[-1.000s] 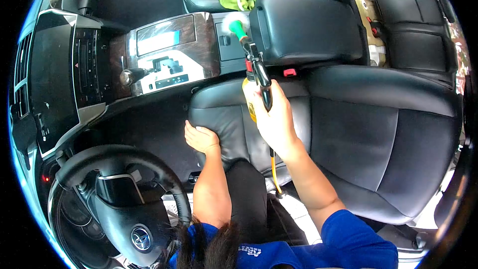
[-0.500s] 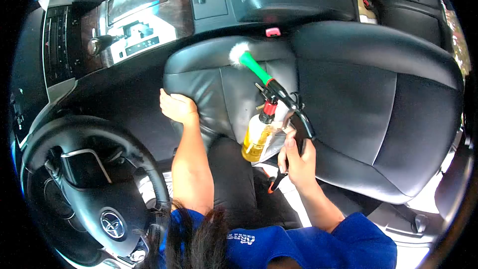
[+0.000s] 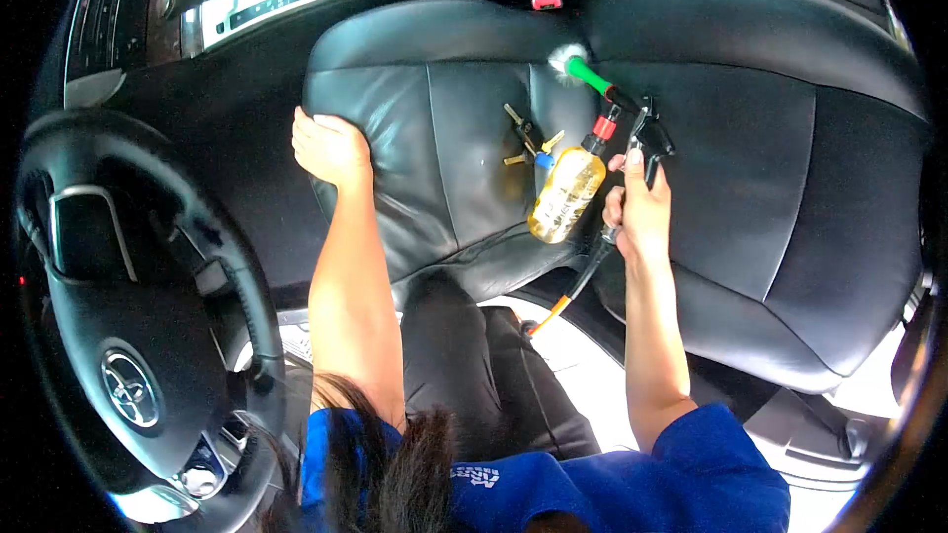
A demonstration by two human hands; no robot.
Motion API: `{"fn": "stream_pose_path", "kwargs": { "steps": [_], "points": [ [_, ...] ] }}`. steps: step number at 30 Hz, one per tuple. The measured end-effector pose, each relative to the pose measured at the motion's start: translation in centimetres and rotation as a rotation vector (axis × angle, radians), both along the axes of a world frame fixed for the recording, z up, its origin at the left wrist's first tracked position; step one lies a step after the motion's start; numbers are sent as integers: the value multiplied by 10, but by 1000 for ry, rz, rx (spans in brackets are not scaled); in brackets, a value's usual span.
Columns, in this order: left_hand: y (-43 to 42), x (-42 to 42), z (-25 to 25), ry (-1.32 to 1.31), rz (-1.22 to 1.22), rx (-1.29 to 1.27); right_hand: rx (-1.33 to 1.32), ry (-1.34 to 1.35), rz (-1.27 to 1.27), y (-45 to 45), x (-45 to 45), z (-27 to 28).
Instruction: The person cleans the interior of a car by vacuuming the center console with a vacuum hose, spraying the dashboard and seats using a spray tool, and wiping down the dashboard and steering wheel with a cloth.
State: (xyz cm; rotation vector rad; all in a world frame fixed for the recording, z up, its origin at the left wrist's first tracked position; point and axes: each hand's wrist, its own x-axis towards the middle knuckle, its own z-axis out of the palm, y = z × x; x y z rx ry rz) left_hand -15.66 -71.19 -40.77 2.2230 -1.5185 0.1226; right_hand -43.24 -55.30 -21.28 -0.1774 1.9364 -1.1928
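Observation:
My right hand (image 3: 644, 207) is wrapped round the black handle of an air cleaning gun (image 3: 583, 72). The gun has a green nozzle ending in a white brush tip, which is at the seat near the backrest crease. A bottle (image 3: 568, 195) of yellow liquid hangs from it by a red and black neck, tilted. From the handle an orange and black air hose (image 3: 555, 314) runs down. My left hand (image 3: 336, 150) is curled over the front edge of the black leather seat cushion (image 3: 380, 104). Keys (image 3: 523, 138) lie on the cushion beside the bottle.
The seat backrest (image 3: 721, 148) stands to the right, and a red buckle (image 3: 546, 1) sits at the cushion's far side. On the left are the steering wheel (image 3: 252, 286) and, farther off, the gear lever (image 3: 183, 0). My leg (image 3: 444, 336) is against the seat's near edge.
The air cleaning gun has moved right and farther over the seat, toward the backrest, uncovering the keys. The view has shifted; my left hand stays on the cushion edge.

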Motion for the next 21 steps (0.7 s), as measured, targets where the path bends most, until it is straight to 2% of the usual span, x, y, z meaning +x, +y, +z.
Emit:
{"fn": "stream_pose_path", "kwargs": {
  "steps": [8, 10, 13, 16, 21],
  "points": [
    [-1, 3, -1, 28, -10, -1, -26, -392, 324, 27, 45, 34],
    [-1, 4, -1, 56, -9, 0, 2, -417, 282, 47, 51, 39],
    [-1, 4, 2, 75, -3, 14, -26, -286, 162, 80, 62, 35],
    [-2, 4, 0, 64, -6, -8, 96, -250, 344, 109, 63, 37],
    [-2, 3, 3, 48, 6, -1, 143, -460, 412, 131, 61, 53]
  ]
}}
